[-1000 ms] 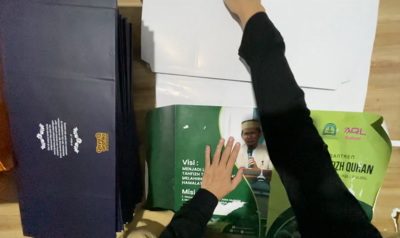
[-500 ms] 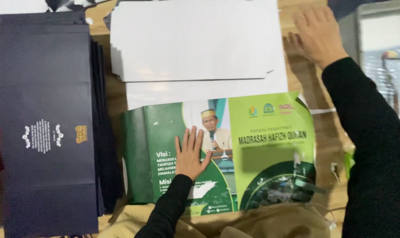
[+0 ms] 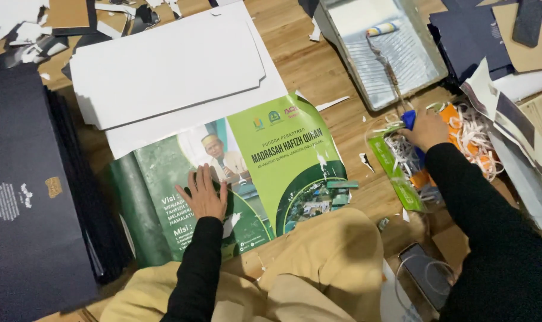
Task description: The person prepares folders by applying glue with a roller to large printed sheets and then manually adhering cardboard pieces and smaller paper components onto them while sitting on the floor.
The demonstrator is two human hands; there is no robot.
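Left hand (image 3: 206, 194) flat, fingers spread, pinning green printed poster (image 3: 241, 179) on wooden floor (image 3: 318, 65); right hand (image 3: 425, 128), fingers curled among paper scraps (image 3: 468, 134) beside roller tray (image 3: 381, 50); advisable: firm, even pressure.

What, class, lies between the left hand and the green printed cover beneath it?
Nothing visible: the left hand lies flat, palm down, directly on the green printed cover. The white sheets overlap only its top edge.

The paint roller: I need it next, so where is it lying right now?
In the head view, the paint roller lies in the grey tray at upper right, its handle reaching toward the right hand beside the paper scraps.
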